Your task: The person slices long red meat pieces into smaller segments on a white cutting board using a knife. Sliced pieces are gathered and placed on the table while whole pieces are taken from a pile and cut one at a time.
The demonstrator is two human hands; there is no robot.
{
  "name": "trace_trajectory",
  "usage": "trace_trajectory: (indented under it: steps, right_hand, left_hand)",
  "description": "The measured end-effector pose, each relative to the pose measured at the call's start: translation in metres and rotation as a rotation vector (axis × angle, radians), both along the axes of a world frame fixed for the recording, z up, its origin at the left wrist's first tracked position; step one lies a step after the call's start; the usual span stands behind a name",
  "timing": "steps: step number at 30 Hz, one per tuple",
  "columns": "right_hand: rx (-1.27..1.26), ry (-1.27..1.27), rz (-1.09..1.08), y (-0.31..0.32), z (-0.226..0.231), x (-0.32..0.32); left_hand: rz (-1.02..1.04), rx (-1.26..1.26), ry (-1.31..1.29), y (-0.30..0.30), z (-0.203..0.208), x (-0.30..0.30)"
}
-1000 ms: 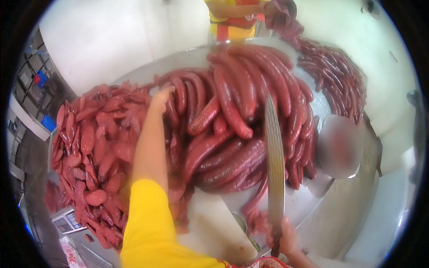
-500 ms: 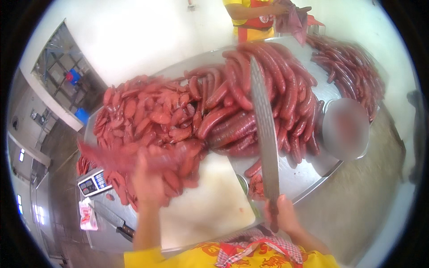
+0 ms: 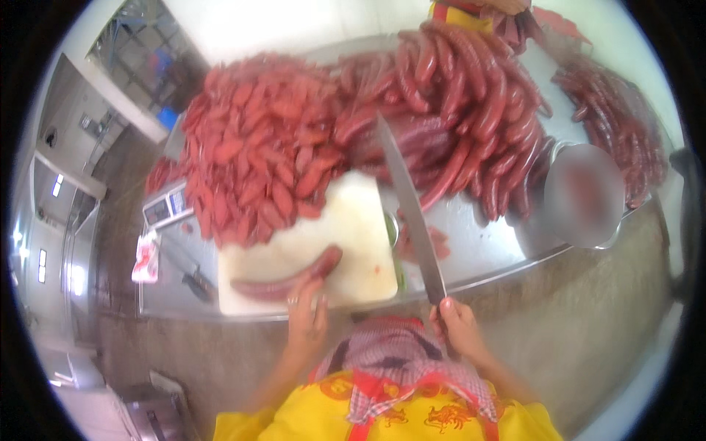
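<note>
A large knife (image 3: pixel 409 209) points blade-up and away from me, its handle wrapped in my right hand (image 3: pixel 457 323). A whole reddish sausage (image 3: pixel 283 285) lies along the near part of the white cutting board (image 3: pixel 360 242). On the sausage, close to its right end, are the fingers of my left hand (image 3: pixel 307 312), slightly blurred. Beyond the board rises a big heap of slanted sausage slices (image 3: pixel 257 140), some spilling onto its far left part. Right of that heap, whole sausages (image 3: pixel 471 110) are piled high behind the knife tip.
Everything stands on a metal table (image 3: pixel 478 253). Left are a scale (image 3: pixel 168 207) and a second knife (image 3: pixel 195 278). At the right are a metal bowl (image 3: pixel 551 187) and more sausages (image 3: pixel 618 125). A co-worker's yellow sleeve (image 3: pixel 462 16) shows at the far side.
My left hand has come from over the slices down to the board's near part, bringing the sausage there. The knife stays raised in my right hand. The view has tilted downward.
</note>
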State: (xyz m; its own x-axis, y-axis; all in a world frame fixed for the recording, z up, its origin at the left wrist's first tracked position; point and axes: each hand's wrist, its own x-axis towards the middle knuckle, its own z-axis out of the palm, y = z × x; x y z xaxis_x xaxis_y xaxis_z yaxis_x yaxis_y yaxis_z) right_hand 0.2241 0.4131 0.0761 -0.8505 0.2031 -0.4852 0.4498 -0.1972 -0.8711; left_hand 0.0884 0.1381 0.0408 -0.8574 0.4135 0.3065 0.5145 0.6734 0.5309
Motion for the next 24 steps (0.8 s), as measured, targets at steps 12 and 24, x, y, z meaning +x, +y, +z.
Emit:
trace_trajectory:
  steps: [12, 24]
  right_hand:
    - [0.624, -0.066, 0.121, -0.015, -0.011, 0.031]
    - [1.065, -0.174, 0.124, -0.073, -0.007, 0.052]
  left_hand:
    - [-0.113, -0.359, 0.041, 0.019, 0.016, -0.117]
    - [-0.171, -0.172, -0.134, 0.047, -0.006, -0.111]
